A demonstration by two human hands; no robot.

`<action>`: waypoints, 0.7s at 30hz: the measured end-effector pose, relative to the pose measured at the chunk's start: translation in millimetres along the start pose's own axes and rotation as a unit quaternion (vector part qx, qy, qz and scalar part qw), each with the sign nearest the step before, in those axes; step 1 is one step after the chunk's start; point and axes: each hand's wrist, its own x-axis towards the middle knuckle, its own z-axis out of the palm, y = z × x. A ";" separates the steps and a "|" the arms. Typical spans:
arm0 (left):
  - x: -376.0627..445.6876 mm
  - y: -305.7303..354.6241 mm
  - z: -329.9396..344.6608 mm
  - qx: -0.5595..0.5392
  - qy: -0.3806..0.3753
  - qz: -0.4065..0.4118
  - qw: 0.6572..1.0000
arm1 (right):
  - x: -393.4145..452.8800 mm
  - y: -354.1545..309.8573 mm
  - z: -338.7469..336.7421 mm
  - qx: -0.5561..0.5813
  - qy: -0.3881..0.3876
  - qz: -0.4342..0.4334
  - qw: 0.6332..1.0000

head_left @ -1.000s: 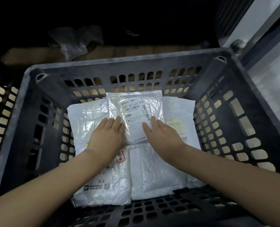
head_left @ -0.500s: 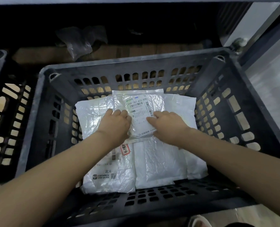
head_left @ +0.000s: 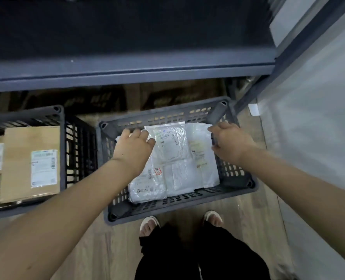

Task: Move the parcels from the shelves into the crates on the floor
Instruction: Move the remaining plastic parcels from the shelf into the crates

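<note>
Thin clear-plastic labelled parcel [head_left: 170, 144] lying flat atop white poly mailers in dark slotted plastic crate [head_left: 179, 201]; likely light, floppy, slick, best pinched at edges; left hand [head_left: 132, 151] and right hand [head_left: 229, 143] above, loosely curled, holding nothing.

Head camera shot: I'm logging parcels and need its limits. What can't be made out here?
- Top parcel's label: print blurred, too small.
- White parcel under the left hand: hand and forearm cover its upper part.
- Left crate: cut off by the left edge; contents partly unseen.
- Shelf: its top too dark to check.
- Right hand: motion-blurred, fingers unclear.
</note>
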 end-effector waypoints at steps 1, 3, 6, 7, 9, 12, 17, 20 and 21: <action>-14.7 -8.7 -18.4 -0.007 -0.004 0.001 1.000 | -12.5 -3.7 -24.5 -0.001 0.008 0.000 1.000; -43.8 -29.2 -56.9 -0.025 -0.006 -0.003 1.000 | -36.7 -14.5 -76.7 -0.010 0.026 -0.007 1.000; -82.2 -67.4 -119.2 -0.061 0.013 -0.015 0.998 | -68.9 -34.4 -157.2 -0.008 0.065 -0.028 0.997; -93.6 -81.7 -140.8 -0.075 0.027 -0.022 0.997 | -78.9 -41.6 -183.4 -0.005 0.083 -0.034 0.996; -115.9 -111.4 -182.5 -0.107 0.059 -0.042 0.992 | -98.7 -56.5 -231.6 -0.002 0.119 -0.043 0.992; -150.0 -149.9 -236.4 -0.156 0.114 -0.081 0.978 | -128.8 -79.7 -286.8 0.037 0.183 -0.048 0.981; -208.9 -179.2 -294.1 -0.262 0.207 -0.134 0.933 | -178.6 -115.4 -341.0 0.119 0.256 -0.037 0.958; -242.1 -176.2 -307.5 -0.316 0.227 -0.152 0.909 | -210.0 -132.5 -350.5 0.174 0.280 -0.027 0.944; -252.3 -173.1 -308.8 -0.331 0.224 -0.157 0.903 | -220.3 -137.5 -349.6 0.189 0.280 -0.025 0.941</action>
